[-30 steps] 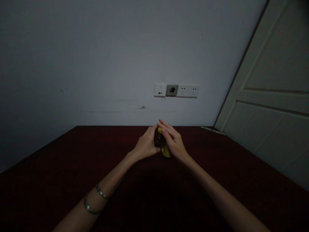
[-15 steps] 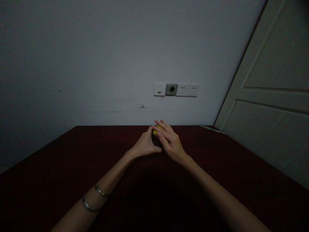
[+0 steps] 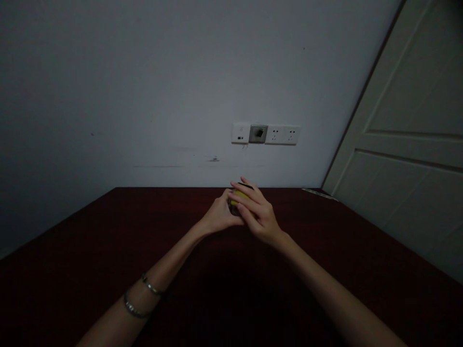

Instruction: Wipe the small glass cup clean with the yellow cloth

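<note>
Both my hands meet above the far middle of a dark red table (image 3: pixel 108 250). My left hand (image 3: pixel 218 218) is closed round a small dark object with a yellow part (image 3: pixel 239 194), mostly hidden between the hands. My right hand (image 3: pixel 257 211) lies over its top and right side, fingers curled on the yellow part. I cannot make out what the object is in the dim light. Two metal bracelets (image 3: pixel 142 299) sit on my left wrist.
A pale wall rises behind the table with a row of wall sockets (image 3: pixel 265 134). A white panelled door (image 3: pixel 412 144) stands at the right. A thin flat item (image 3: pixel 318 193) lies at the table's far right corner.
The yellow part that showed below my right hand a second ago is now hidden. My right hand's fingers have folded further over the object's top. Both hands stay in the same place.
</note>
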Motion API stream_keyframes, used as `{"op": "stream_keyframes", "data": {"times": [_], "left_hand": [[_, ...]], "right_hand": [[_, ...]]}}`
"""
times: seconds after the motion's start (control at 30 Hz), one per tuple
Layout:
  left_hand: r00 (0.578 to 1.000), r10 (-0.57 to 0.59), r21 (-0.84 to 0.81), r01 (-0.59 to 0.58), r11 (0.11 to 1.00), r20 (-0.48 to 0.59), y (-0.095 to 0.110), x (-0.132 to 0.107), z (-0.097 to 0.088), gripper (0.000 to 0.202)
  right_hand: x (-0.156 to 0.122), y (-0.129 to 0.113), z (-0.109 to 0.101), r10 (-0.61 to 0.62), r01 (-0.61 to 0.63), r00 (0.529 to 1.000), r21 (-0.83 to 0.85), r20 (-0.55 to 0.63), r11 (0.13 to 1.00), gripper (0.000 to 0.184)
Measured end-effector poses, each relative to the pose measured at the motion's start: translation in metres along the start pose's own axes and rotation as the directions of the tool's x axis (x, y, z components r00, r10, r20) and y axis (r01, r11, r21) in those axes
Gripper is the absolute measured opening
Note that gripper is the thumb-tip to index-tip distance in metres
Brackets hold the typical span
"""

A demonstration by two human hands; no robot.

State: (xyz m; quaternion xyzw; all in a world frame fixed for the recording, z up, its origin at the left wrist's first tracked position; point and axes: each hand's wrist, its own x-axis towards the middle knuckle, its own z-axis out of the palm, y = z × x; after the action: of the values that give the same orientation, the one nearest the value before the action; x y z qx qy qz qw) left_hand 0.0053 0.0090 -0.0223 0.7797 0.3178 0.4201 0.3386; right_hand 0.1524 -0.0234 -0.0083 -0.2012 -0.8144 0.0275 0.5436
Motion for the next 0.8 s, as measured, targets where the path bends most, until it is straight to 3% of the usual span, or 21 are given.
{"op": "stream_keyframes", "data": {"times": [0.07,0.23,0.3,0.4,0.5,0.6,0.7,0.8], "left_hand": [[1.000,0.006,0.043,-0.006,0.999,-0.010,0.001,-0.001,-0.001,0.063],[0.999,-0.052,0.157,0.053,0.986,-0.010,0.004,-0.002,-0.002,0.065],[0.998,-0.063,0.184,0.066,0.981,-0.020,0.004,-0.001,-0.003,0.063],[0.998,-0.061,0.203,0.060,0.977,-0.004,0.003,0.000,-0.004,0.054],[0.995,-0.095,0.186,0.094,0.978,0.001,0.003,0.001,-0.004,0.056],[0.997,-0.080,0.123,0.077,0.989,0.020,0.003,0.001,-0.004,0.060],[0.997,-0.072,0.012,0.071,0.997,0.038,0.006,0.001,-0.002,0.063],[0.993,-0.095,-0.161,0.105,0.981,0.069,0.009,0.000,0.000,0.065]], "right_hand": [[0.001,0.003,-0.001,0.042,-0.042,0.999,0.037,0.003,0.998,0.033],[0.002,0.015,-0.003,0.291,-0.276,0.955,0.174,-0.064,0.945,0.027],[0.001,0.015,-0.004,0.257,-0.252,0.966,0.113,-0.034,0.961,0.028],[-0.001,0.011,-0.005,0.104,-0.102,0.992,-0.036,0.075,0.994,0.033],[-0.003,0.009,-0.004,0.030,-0.022,0.991,-0.061,0.130,0.998,0.036],[-0.004,0.012,-0.003,0.110,-0.111,0.994,0.051,0.024,0.992,0.032],[-0.003,0.017,-0.003,0.272,-0.245,0.958,0.238,-0.090,0.940,0.028],[-0.001,0.013,-0.003,0.323,-0.269,0.937,0.317,-0.131,0.909,0.027]]}}
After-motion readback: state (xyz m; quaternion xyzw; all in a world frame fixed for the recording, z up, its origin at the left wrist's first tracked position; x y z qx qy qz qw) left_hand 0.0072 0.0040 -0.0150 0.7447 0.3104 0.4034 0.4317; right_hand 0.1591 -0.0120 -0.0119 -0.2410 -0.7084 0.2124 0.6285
